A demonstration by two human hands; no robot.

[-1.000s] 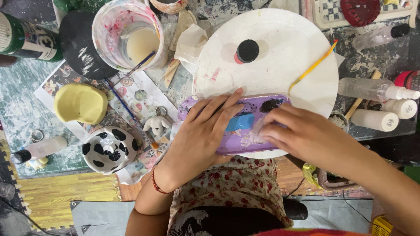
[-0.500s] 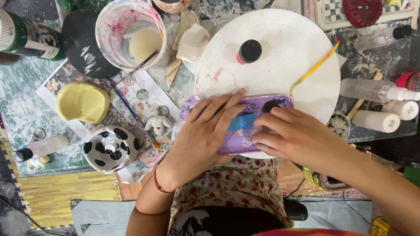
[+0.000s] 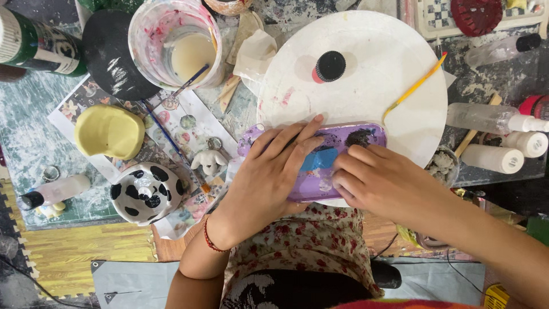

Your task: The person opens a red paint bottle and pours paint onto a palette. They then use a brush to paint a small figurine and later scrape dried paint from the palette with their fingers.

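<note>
Left hand: we press it flat, fingers spread, on the purple tray; no closed grip.
Right hand: fingers curled on the tray's near edge.
Tray: on the white round board, at its near rim.
Cup: holds cloudy water and a brush.

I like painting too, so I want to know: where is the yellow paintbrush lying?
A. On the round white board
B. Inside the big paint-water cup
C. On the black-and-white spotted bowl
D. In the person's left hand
A. The yellow paintbrush lies slanted across the right side of the round white board, apart from both hands; the left hand and right hand rest on the purple tray instead.
</note>
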